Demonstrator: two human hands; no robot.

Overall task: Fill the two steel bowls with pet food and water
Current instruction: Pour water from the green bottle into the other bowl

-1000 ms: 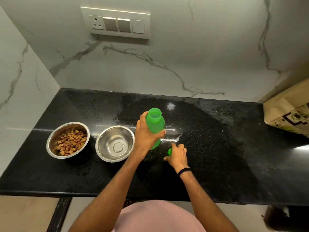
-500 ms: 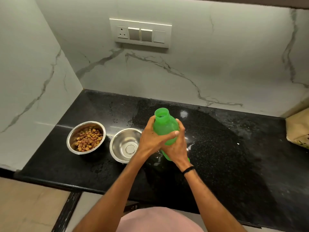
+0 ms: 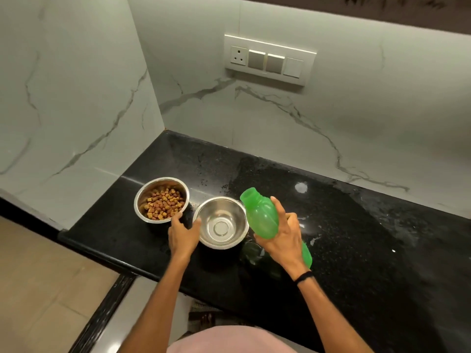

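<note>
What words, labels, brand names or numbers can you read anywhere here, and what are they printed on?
None can be read.
Green bottle: no label or print visible.
Kibble bowl and empty bowl: plain steel, no markings.
Switch panel: no legible text or symbols.
Black wristband: no visible writing.

White veined marble walls (image 3: pixel 76 98), switch panel (image 3: pixel 269 61), black granite counter (image 3: pixel 356 250), beige floor (image 3: pixel 30 289).
</note>
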